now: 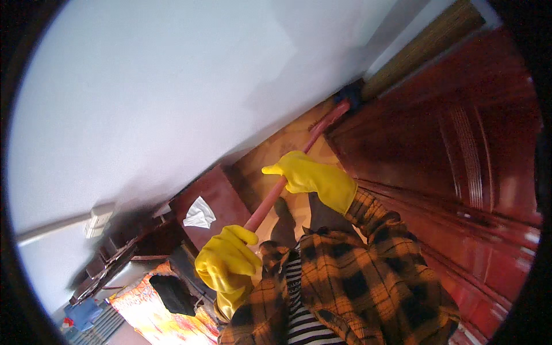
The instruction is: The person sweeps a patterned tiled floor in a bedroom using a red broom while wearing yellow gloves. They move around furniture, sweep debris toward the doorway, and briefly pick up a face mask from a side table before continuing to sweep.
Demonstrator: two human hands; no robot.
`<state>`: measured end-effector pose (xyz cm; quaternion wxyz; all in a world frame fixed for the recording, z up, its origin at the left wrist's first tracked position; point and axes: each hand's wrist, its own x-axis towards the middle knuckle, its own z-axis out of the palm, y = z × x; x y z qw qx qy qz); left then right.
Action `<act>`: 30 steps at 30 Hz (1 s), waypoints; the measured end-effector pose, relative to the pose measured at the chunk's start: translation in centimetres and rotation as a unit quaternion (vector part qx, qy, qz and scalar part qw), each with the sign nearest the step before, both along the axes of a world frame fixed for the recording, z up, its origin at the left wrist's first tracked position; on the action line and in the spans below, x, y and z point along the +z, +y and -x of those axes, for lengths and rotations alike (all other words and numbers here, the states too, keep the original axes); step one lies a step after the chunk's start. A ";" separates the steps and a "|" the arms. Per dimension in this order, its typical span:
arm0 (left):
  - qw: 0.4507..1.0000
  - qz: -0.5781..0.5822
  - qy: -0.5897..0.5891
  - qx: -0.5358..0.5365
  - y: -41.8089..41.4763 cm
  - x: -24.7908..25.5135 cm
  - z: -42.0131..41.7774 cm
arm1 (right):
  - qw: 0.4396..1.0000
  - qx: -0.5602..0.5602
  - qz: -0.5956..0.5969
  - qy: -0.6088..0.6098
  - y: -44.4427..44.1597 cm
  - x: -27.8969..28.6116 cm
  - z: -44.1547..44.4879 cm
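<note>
Both of my hands wear yellow rubber gloves and grip one long reddish-pink handle (266,207). Around its near end, close to my body, my left hand (228,258) is closed. My right hand (317,177) holds the shaft farther along, with one fingertip sticking out to the left. The handle slants away to the upper right, down toward the floor (267,155). At its far end is a reddish head (334,115), apparently a broom's, close to the corner by the wall. Dim light blurs the head's details.
A white wall (151,95) runs along the far side. Glossy dark-red wooden panels (414,142) stand at right. To the left, a white crumpled tissue or cloth (199,213) lies on a dark-red surface (215,185). A black item (172,295) rests on orange patterned fabric (142,308). Something dark blue (351,92) sits in the corner.
</note>
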<state>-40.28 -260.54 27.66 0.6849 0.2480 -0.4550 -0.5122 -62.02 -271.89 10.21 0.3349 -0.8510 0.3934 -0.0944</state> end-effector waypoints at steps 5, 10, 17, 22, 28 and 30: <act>0.999 -0.008 -0.007 0.051 -3.6 0.1 2.0 | 0.998 0.001 -0.002 0.068 -4.2 1.3 2.5; 0.999 0.010 0.015 0.033 -7.4 -4.6 3.8 | 0.993 -0.009 0.059 0.099 -8.6 1.4 7.4; 0.768 -0.113 -0.582 0.244 -7.7 -14.9 3.8 | 0.991 -0.016 0.054 0.125 -11.7 -11.5 6.4; 0.991 -0.001 -0.130 0.017 -8.2 -11.2 8.0 | 0.999 -0.012 0.006 -0.033 -7.4 -17.9 7.1; 0.997 0.011 -0.082 -0.004 -8.7 -5.9 4.9 | 0.977 -0.146 -0.154 0.009 -5.9 -5.5 2.5; 0.999 0.010 -0.047 -0.015 -9.5 -6.2 4.6 | 0.952 -0.211 -0.221 0.008 -5.9 -5.2 3.2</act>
